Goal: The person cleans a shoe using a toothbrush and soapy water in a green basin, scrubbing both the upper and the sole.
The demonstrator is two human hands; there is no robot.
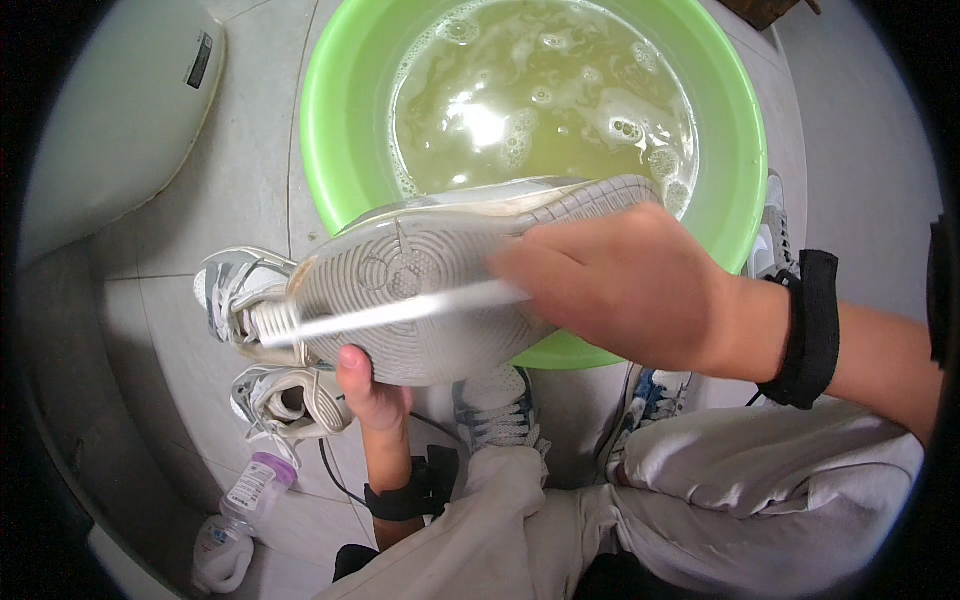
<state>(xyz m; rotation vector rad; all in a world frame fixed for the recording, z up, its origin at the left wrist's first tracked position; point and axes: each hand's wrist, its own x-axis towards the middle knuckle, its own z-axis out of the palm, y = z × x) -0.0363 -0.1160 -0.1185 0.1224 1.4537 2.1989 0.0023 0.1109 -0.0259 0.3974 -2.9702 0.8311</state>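
The right hand (620, 285) has its grip closed around a slim white brush (400, 313), blurred across a white-and-grey shoe's ridged sole (400, 265). The left hand (376, 396) grips that shoe, thumb on its edge, by a round lime-green basin (328, 120).

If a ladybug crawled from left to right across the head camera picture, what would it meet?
White rounded fixture → upper gray-and-white shoe on the floor → left hand → right hand → black strap on the right wrist. The held shoe overlaps both hands, so it's skipped.
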